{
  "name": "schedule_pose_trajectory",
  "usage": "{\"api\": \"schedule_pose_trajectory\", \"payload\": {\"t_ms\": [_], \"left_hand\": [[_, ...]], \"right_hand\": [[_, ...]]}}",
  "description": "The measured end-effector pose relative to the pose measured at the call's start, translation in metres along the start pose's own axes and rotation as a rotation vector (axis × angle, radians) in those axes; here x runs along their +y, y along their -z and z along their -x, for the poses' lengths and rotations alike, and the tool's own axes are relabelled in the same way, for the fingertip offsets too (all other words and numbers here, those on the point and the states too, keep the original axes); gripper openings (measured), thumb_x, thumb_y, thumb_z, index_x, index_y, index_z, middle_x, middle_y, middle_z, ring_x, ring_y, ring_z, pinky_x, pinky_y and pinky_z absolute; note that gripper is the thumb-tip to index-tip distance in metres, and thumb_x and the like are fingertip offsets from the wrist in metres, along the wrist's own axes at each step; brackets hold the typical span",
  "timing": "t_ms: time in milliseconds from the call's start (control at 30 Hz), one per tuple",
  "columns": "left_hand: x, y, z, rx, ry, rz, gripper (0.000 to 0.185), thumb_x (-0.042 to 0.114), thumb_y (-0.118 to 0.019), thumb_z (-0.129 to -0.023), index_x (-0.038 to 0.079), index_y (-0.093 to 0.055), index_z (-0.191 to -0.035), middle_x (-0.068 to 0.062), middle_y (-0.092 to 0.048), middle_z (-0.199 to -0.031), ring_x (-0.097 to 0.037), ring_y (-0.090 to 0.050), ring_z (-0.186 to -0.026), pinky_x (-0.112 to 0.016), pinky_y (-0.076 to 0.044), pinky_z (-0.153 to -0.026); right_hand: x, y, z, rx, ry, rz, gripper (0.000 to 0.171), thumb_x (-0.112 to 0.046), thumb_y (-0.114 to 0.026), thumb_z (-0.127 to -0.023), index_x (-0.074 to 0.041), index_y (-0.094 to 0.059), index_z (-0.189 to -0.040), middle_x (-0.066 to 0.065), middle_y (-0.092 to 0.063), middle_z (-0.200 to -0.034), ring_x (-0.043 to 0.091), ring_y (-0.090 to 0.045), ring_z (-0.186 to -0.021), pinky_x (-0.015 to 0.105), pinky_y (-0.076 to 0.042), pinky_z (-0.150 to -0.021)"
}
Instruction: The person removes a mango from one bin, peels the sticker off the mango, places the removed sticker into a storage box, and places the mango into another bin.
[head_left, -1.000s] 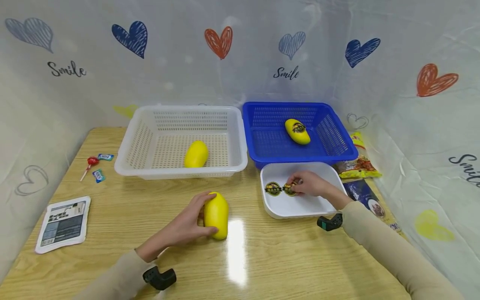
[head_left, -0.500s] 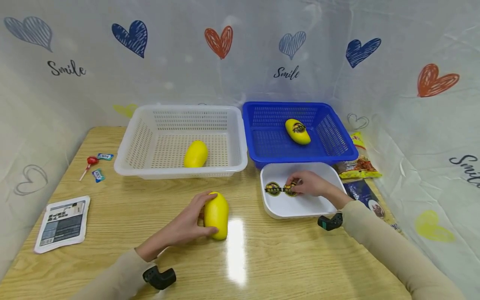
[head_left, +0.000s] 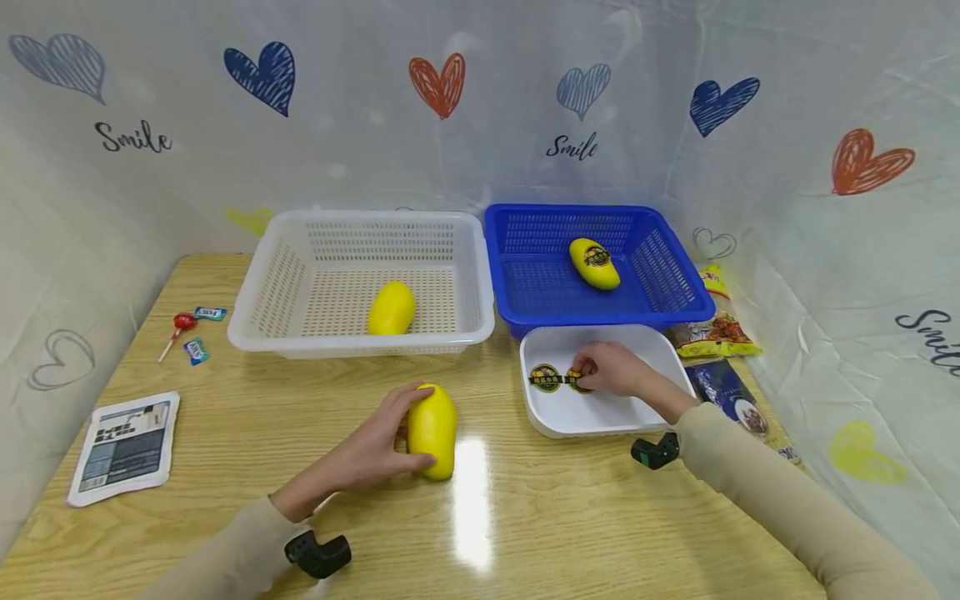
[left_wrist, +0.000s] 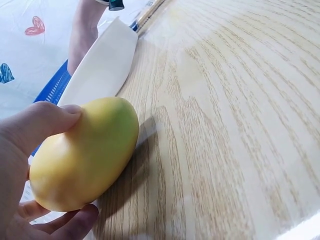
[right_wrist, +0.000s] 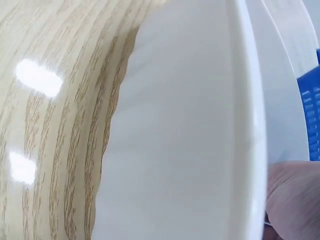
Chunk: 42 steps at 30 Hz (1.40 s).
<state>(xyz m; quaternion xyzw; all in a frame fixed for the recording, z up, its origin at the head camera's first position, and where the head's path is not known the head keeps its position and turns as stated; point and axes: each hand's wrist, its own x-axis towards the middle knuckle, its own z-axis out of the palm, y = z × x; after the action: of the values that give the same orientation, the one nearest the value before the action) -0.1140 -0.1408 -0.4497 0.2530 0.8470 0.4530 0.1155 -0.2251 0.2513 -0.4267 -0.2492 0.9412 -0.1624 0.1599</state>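
— Heart-printed sheeting hangs behind the wooden table [head_left: 247,433]; what goes on in the head view?

— Left hand [head_left: 371,454] wraps a yellow mango [head_left: 432,429] standing on the wood, thumb over its top, fingers round its near side. Right hand [head_left: 615,368] is down in the white tray [head_left: 600,417], fingertips pinching one round sticker [head_left: 576,379]; a second sticker [head_left: 545,377] lies just left of that pinch. Beyond the right hand, the blue basket [head_left: 525,292] holds a mango already labelled [head_left: 594,262]; beyond the left, the white basket [head_left: 255,317] holds a bare one [head_left: 392,307].

— So which step?

— I'd judge it the peel — lifting a sticker free. Next would call for carrying it across to the held fruit and pressing it flat on the skin, the left keeping the mango steady.

— Left wrist view?

— Thumb [left_wrist: 47,122] clamped on top, a fingertip [left_wrist: 80,217] beneath, the mango between them — a firm grasp, tray edge past it.

— Right wrist?

— Mostly tray wall; only a bit of the hand at the corner, so the pinch cannot be told there.
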Motion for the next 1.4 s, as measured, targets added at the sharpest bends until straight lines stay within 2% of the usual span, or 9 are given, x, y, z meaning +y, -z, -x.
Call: {"api": "schedule_pose_trajectory", "payload": {"t_ms": [233, 433, 667, 800, 900, 1067, 1167, 1300, 1400], "left_hand": [[-0.002, 0.000, 0.000, -0.005, 0.004, 0.030, 0.086, 0.031, -0.081, -0.082, 0.007, -0.032, -0.149, -0.021, -0.023, -0.155, -0.030, -0.046, -0.123, -0.041, -0.050, -0.090], [0.000, -0.003, -0.002, 0.001, -0.020, 0.035, 0.087, 0.031, -0.081, -0.082, 0.005, -0.033, -0.149, -0.023, -0.022, -0.156, -0.033, -0.043, -0.128, -0.039, -0.049, -0.093], [0.006, -0.016, -0.007, 0.084, 0.059, 0.099, 0.087, 0.024, -0.085, -0.078, 0.003, -0.034, -0.145, -0.025, -0.021, -0.153, -0.031, -0.051, -0.117, -0.032, -0.052, -0.087], [0.011, -0.024, -0.006, 0.163, 0.117, 0.140, 0.084, 0.021, -0.085, -0.077, 0.002, -0.035, -0.141, -0.024, -0.021, -0.146, -0.032, -0.053, -0.112, -0.028, -0.053, -0.085], [0.010, -0.021, -0.003, 0.120, 0.099, 0.105, 0.088, 0.025, -0.084, -0.079, 0.001, -0.031, -0.146, -0.022, -0.022, -0.143, -0.034, -0.049, -0.118, -0.038, -0.050, -0.094], [0.008, 0.018, 0.011, -0.096, 0.058, -0.049, 0.084, 0.032, -0.077, -0.086, 0.004, -0.031, -0.150, -0.026, -0.021, -0.151, -0.043, -0.038, -0.132, -0.057, -0.040, -0.101], [0.013, 0.057, 0.016, -0.133, 0.003, -0.065, 0.065, 0.027, -0.070, -0.092, 0.007, -0.040, -0.146, -0.022, -0.033, -0.150, -0.040, -0.042, -0.130, -0.054, -0.045, -0.098], [0.016, 0.115, 0.017, 0.000, -0.100, -0.028, 0.042, 0.013, -0.060, -0.098, 0.008, -0.050, -0.139, -0.010, -0.049, -0.143, -0.023, -0.049, -0.128, -0.032, -0.047, -0.099], [0.010, 0.157, 0.019, 0.156, -0.071, -0.063, 0.040, 0.009, -0.059, -0.099, 0.006, -0.052, -0.138, -0.009, -0.043, -0.148, -0.024, -0.044, -0.132, -0.030, -0.040, -0.105]], "right_hand": [[-0.009, 0.012, 0.002, -0.011, 0.106, -0.100, 0.020, -0.008, -0.065, -0.093, 0.002, -0.070, -0.109, 0.008, -0.070, -0.098, 0.020, -0.065, -0.088, 0.037, -0.053, -0.078], [-0.071, 0.009, 0.006, 0.118, 0.207, -0.235, 0.018, -0.012, -0.062, -0.096, -0.003, -0.071, -0.109, 0.003, -0.071, -0.096, 0.013, -0.065, -0.086, 0.030, -0.054, -0.076], [-0.144, -0.026, 0.007, 0.056, 0.317, -0.267, 0.023, -0.014, -0.063, -0.095, -0.002, -0.064, -0.115, 0.010, -0.064, -0.109, 0.013, -0.064, -0.087, 0.021, -0.053, -0.073], [-0.164, -0.049, 0.002, 0.089, 0.286, -0.239, 0.030, -0.019, -0.068, -0.093, -0.005, -0.060, -0.118, 0.012, -0.054, -0.115, 0.018, -0.059, -0.093, 0.028, -0.052, -0.079], [-0.168, -0.058, -0.003, 0.109, 0.256, -0.224, 0.034, -0.024, -0.070, -0.092, -0.010, -0.057, -0.119, 0.011, -0.050, -0.118, 0.021, -0.055, -0.101, 0.033, -0.050, -0.085], [-0.173, -0.064, -0.008, 0.036, 0.229, -0.271, 0.038, -0.031, -0.067, -0.094, -0.016, -0.051, -0.125, 0.008, -0.043, -0.127, 0.021, -0.055, -0.103, 0.032, -0.049, -0.083], [-0.175, -0.065, -0.010, -0.048, 0.283, -0.265, 0.041, -0.031, -0.060, -0.099, -0.020, -0.045, -0.135, 0.013, -0.035, -0.140, 0.023, -0.055, -0.109, 0.032, -0.049, -0.087], [-0.175, -0.064, -0.014, -0.145, 0.386, -0.223, 0.044, -0.023, -0.051, -0.103, -0.023, -0.039, -0.145, 0.022, -0.021, -0.153, 0.030, -0.044, -0.130, 0.040, -0.046, -0.099], [-0.174, -0.063, -0.017, -0.174, 0.404, -0.238, 0.044, -0.020, -0.050, -0.103, -0.023, -0.042, -0.146, 0.024, -0.021, -0.153, 0.032, -0.036, -0.136, 0.044, -0.042, -0.102]]}}
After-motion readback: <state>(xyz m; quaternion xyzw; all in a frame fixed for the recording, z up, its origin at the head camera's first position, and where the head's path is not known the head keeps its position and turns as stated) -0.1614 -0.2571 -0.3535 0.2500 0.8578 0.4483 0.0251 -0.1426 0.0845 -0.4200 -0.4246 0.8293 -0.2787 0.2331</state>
